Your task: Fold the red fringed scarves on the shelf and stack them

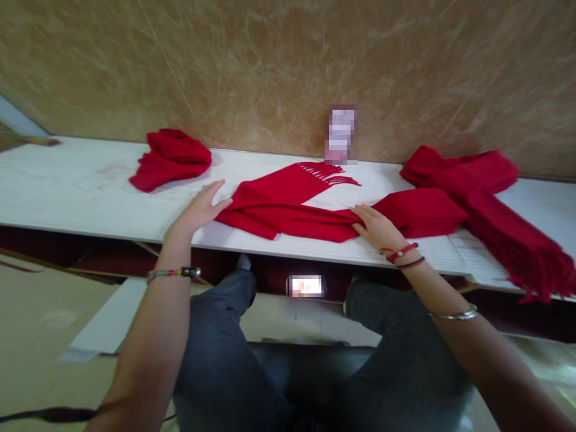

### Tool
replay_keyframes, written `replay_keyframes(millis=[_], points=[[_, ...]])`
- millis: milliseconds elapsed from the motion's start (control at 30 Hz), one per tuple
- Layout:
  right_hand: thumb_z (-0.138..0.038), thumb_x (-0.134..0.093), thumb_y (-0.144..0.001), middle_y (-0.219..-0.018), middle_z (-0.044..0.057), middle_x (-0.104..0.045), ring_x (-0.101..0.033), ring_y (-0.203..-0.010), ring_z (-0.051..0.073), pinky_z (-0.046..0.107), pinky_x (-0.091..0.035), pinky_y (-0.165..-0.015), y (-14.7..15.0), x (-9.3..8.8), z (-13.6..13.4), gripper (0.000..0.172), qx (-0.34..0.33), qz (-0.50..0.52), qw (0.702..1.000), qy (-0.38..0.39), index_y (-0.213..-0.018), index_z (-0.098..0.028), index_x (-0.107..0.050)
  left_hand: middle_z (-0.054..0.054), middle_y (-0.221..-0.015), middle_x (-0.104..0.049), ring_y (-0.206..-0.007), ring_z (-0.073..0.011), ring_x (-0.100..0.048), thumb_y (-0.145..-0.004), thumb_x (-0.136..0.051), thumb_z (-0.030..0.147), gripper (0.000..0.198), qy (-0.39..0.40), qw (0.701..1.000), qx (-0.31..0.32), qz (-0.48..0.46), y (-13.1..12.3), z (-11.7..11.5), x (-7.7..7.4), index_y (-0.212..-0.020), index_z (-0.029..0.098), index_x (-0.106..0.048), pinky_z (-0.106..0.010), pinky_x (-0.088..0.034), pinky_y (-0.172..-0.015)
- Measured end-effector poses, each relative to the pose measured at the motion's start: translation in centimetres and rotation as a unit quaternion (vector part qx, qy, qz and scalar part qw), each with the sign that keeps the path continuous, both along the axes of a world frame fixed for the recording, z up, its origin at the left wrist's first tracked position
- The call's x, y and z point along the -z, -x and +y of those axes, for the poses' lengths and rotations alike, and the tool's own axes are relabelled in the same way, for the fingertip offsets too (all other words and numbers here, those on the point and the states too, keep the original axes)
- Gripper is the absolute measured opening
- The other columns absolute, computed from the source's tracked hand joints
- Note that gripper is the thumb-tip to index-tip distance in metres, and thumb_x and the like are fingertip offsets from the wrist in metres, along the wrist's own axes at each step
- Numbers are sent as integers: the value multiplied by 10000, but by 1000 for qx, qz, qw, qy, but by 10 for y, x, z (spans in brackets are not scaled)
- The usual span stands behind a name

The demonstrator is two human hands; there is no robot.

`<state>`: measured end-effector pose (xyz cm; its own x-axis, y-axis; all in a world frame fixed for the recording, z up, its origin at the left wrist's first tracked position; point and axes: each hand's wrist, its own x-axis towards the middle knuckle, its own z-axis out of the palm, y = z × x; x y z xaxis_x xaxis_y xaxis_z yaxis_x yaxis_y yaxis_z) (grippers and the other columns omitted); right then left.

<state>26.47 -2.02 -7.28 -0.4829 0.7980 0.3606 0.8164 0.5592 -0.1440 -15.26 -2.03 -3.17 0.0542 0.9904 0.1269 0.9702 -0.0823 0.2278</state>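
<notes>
A red fringed scarf lies partly folded on the white shelf in front of me. Its fringe points toward the wall, and creases run along the near fold. My left hand is at the scarf's left end, fingers spread, with the thumb at the cloth's edge. At the other end, my right hand pinches the folded cloth between fingers and thumb. Just beyond that hand sits a neat stack of folded red cloth.
A crumpled red cloth lies to the left, and another fringed red scarf sprawls at the right, hanging over the front edge. A blurred-out item leans on the marbled wall. A lit phone sits below the white shelf.
</notes>
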Motion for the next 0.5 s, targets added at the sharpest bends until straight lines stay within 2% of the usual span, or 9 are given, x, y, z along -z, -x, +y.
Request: replay_keyframes(millis=[33, 100, 233, 367, 500], points=[[-216, -446, -848, -1239, 165, -581, -503, -1198, 277, 467, -410, -1017, 0, -1, 0, 419, 1, 2, 1000, 0, -1237, -98, -548, -124, -1492, -270, -1362, -225, -257, -895, -217, 499, 676, 20, 998, 48, -36, -4, 1, 2, -1435, 93, -227, -380, -193, -1121], [-194, -447, -840, -1234, 168, -585, -512, -1190, 274, 457, -409, -1023, -1, -2, -1, 413, 0, 8, 1000, 0, -1219, -82, -566, -82, -1455, -360, -1316, -182, -355, -858, -298, 540, 683, 61, 991, 85, -88, -9, 1, 5, -1408, 136, -327, -293, -232, -1103], [-135, -470, -801, -1224, 120, -604, -520, -1185, 256, 444, -430, -1010, -4, -3, -1, 410, -23, 19, 1000, 3, -1190, -133, -600, -65, -1472, -323, -1336, -222, -327, -752, -532, 545, 743, 119, 984, 109, -71, -5, -3, 2, -1395, 211, -368, -341, -230, -1100], [-93, -474, -774, -1204, 114, -619, -547, -1153, 256, 443, -441, -997, -5, -4, 0, 421, -30, 10, 999, 9, -1164, -146, -622, -56, -1481, -299, -1369, -235, -250, -746, -558, 514, 764, 117, 984, 126, -41, 8, -3, 1, -1411, 214, -333, -372, -220, -1099], [-74, -471, -756, -1206, 130, -615, -543, -1155, 270, 474, -440, -985, -5, -4, 2, 449, -23, 2, 1000, 21, -1175, -143, -617, -69, -1495, -253, -1370, -242, -241, -662, -604, 580, 913, 134, 979, 154, -10, 18, 4, -3, -1420, 170, -301, -367, -212, -1097]])
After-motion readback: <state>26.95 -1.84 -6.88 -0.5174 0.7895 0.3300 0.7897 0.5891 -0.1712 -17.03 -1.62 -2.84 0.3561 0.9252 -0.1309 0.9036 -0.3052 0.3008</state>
